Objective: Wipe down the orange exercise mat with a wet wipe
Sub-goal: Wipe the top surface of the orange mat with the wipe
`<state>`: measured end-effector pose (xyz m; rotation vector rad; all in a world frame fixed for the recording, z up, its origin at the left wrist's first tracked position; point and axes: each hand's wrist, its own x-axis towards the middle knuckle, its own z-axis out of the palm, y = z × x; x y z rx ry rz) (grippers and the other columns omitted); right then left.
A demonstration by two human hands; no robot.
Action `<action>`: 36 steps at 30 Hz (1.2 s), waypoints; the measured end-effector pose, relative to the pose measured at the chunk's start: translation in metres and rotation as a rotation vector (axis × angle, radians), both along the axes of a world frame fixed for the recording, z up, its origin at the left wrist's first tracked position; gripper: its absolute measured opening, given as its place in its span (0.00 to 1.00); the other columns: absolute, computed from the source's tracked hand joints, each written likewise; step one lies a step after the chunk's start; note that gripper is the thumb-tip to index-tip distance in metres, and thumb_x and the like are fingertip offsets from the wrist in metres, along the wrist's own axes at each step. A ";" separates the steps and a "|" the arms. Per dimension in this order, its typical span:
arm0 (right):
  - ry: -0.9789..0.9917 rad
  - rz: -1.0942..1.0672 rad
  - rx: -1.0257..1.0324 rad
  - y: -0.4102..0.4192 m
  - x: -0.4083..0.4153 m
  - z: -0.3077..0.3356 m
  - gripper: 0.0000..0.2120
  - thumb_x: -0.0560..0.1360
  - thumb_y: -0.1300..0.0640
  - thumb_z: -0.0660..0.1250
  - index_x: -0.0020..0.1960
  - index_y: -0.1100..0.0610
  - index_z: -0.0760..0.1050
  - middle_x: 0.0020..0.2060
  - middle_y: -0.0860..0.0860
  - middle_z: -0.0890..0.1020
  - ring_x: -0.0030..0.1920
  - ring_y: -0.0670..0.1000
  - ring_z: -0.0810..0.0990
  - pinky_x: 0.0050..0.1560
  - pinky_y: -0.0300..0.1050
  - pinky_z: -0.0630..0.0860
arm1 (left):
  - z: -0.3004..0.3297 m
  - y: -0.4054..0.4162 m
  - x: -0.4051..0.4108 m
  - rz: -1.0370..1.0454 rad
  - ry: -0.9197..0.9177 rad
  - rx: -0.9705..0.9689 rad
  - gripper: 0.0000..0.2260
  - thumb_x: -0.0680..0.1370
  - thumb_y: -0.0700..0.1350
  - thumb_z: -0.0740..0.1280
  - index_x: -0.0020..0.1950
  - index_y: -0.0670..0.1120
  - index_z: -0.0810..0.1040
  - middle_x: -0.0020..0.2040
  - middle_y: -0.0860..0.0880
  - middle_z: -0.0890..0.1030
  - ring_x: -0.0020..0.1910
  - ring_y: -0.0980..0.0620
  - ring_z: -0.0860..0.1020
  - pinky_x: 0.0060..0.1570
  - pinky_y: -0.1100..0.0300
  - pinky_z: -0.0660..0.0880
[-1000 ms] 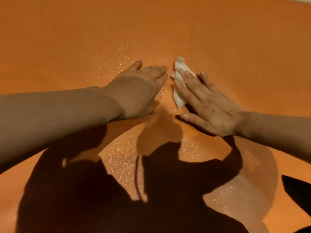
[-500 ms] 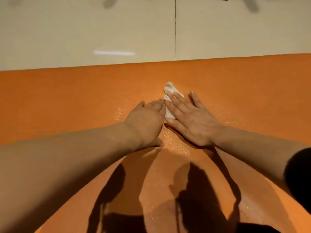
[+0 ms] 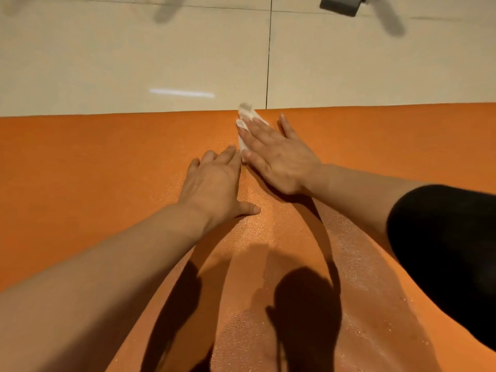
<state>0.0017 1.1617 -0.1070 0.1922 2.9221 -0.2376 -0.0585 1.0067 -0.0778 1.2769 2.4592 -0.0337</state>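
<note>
The orange exercise mat (image 3: 94, 162) fills the lower two thirds of the head view, and its far edge runs across at about a third of the way down. My right hand (image 3: 276, 154) lies flat with straight fingers on a crumpled white wet wipe (image 3: 246, 114), pressing it onto the mat right at the far edge; the wipe's tip pokes over the edge. My left hand (image 3: 217, 183) rests flat on the mat just left of and behind the right hand, fingers straight, holding nothing. A damp, shiny streak shows on the mat below the hands.
Beyond the mat lies a pale tiled floor (image 3: 134, 57) with a dark grout line. A grey object (image 3: 341, 5) sits at the top right edge, and another grey piece shows at the top left. My black sleeve (image 3: 442, 251) covers the right upper arm.
Both hands have slid forward across the mat, the right hand pushing the wipe up to the far edge. The camera has tilted up, bringing the tiled floor into view.
</note>
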 end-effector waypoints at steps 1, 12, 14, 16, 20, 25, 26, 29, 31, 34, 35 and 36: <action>0.000 -0.020 0.022 0.005 -0.007 0.000 0.28 0.83 0.43 0.37 0.80 0.53 0.41 0.79 0.51 0.42 0.78 0.47 0.39 0.75 0.57 0.32 | -0.001 0.000 0.000 -0.002 0.016 -0.006 0.50 0.66 0.68 0.70 0.79 0.48 0.53 0.79 0.51 0.53 0.71 0.46 0.59 0.72 0.45 0.57; -0.048 -0.216 0.024 0.040 -0.004 0.004 0.26 0.83 0.48 0.38 0.80 0.54 0.42 0.79 0.52 0.46 0.78 0.47 0.43 0.74 0.57 0.30 | -0.005 0.013 0.014 0.012 0.076 -0.042 0.55 0.64 0.72 0.66 0.79 0.42 0.49 0.79 0.46 0.49 0.77 0.47 0.46 0.74 0.42 0.45; -0.049 -0.227 0.054 0.048 0.011 0.003 0.27 0.83 0.47 0.38 0.80 0.54 0.41 0.79 0.52 0.46 0.78 0.47 0.43 0.74 0.56 0.29 | -0.005 0.014 0.015 0.016 0.064 -0.052 0.55 0.64 0.72 0.66 0.79 0.42 0.47 0.79 0.46 0.48 0.78 0.47 0.46 0.74 0.41 0.45; -0.040 -0.239 0.080 0.054 0.024 0.001 0.27 0.83 0.46 0.38 0.80 0.54 0.41 0.79 0.52 0.46 0.78 0.48 0.43 0.73 0.57 0.29 | -0.005 0.016 0.016 0.022 0.044 -0.053 0.55 0.65 0.71 0.67 0.79 0.42 0.46 0.80 0.45 0.47 0.78 0.47 0.45 0.74 0.41 0.44; 0.015 -0.348 0.081 0.050 0.031 -0.005 0.27 0.83 0.47 0.39 0.80 0.56 0.43 0.79 0.53 0.47 0.78 0.49 0.43 0.74 0.56 0.31 | -0.005 0.018 0.016 0.026 0.014 -0.078 0.55 0.66 0.70 0.67 0.79 0.42 0.44 0.80 0.45 0.44 0.78 0.47 0.43 0.73 0.40 0.44; 0.006 -0.375 0.032 0.023 0.005 -0.004 0.29 0.83 0.45 0.40 0.79 0.58 0.43 0.79 0.55 0.44 0.78 0.52 0.41 0.75 0.53 0.32 | -0.006 0.014 0.015 0.027 0.002 -0.102 0.54 0.67 0.71 0.65 0.79 0.44 0.41 0.79 0.47 0.40 0.78 0.48 0.43 0.73 0.39 0.43; 0.002 -0.325 0.005 0.015 -0.001 -0.003 0.28 0.83 0.45 0.40 0.79 0.57 0.43 0.79 0.55 0.44 0.78 0.52 0.40 0.75 0.52 0.33 | -0.007 0.014 0.015 0.025 0.006 -0.101 0.54 0.68 0.71 0.64 0.79 0.44 0.41 0.79 0.47 0.40 0.78 0.48 0.43 0.73 0.39 0.42; -0.009 -0.172 -0.067 0.004 -0.012 0.000 0.27 0.84 0.46 0.40 0.79 0.55 0.41 0.79 0.52 0.41 0.78 0.50 0.39 0.75 0.53 0.33 | -0.006 0.014 0.015 0.026 0.001 -0.109 0.54 0.68 0.71 0.64 0.79 0.44 0.39 0.79 0.47 0.39 0.78 0.49 0.41 0.73 0.40 0.40; -0.023 -0.073 -0.067 0.017 -0.003 0.003 0.27 0.83 0.46 0.39 0.79 0.53 0.40 0.78 0.50 0.41 0.78 0.48 0.39 0.75 0.53 0.31 | -0.005 0.015 0.014 0.019 -0.003 -0.139 0.54 0.69 0.72 0.63 0.79 0.44 0.39 0.79 0.47 0.38 0.78 0.49 0.40 0.73 0.41 0.40; -0.020 -0.035 -0.011 0.047 0.038 0.005 0.30 0.80 0.42 0.36 0.79 0.50 0.39 0.78 0.48 0.41 0.78 0.46 0.40 0.74 0.53 0.30 | -0.001 0.011 0.014 -0.002 0.002 -0.164 0.52 0.70 0.71 0.62 0.79 0.44 0.39 0.79 0.47 0.38 0.78 0.50 0.41 0.73 0.40 0.40; -0.019 -0.071 0.015 0.054 0.055 0.005 0.31 0.79 0.41 0.35 0.79 0.49 0.38 0.79 0.48 0.42 0.78 0.46 0.39 0.74 0.52 0.30 | 0.000 0.007 0.015 -0.012 0.002 -0.162 0.51 0.71 0.71 0.62 0.79 0.45 0.40 0.79 0.47 0.39 0.78 0.50 0.41 0.73 0.39 0.40; -0.023 -0.116 0.040 0.057 0.070 0.003 0.32 0.78 0.40 0.34 0.79 0.50 0.38 0.79 0.49 0.42 0.78 0.47 0.39 0.74 0.51 0.30 | 0.001 0.002 0.016 -0.020 0.006 -0.161 0.50 0.71 0.71 0.62 0.79 0.45 0.40 0.79 0.47 0.39 0.78 0.50 0.41 0.73 0.39 0.40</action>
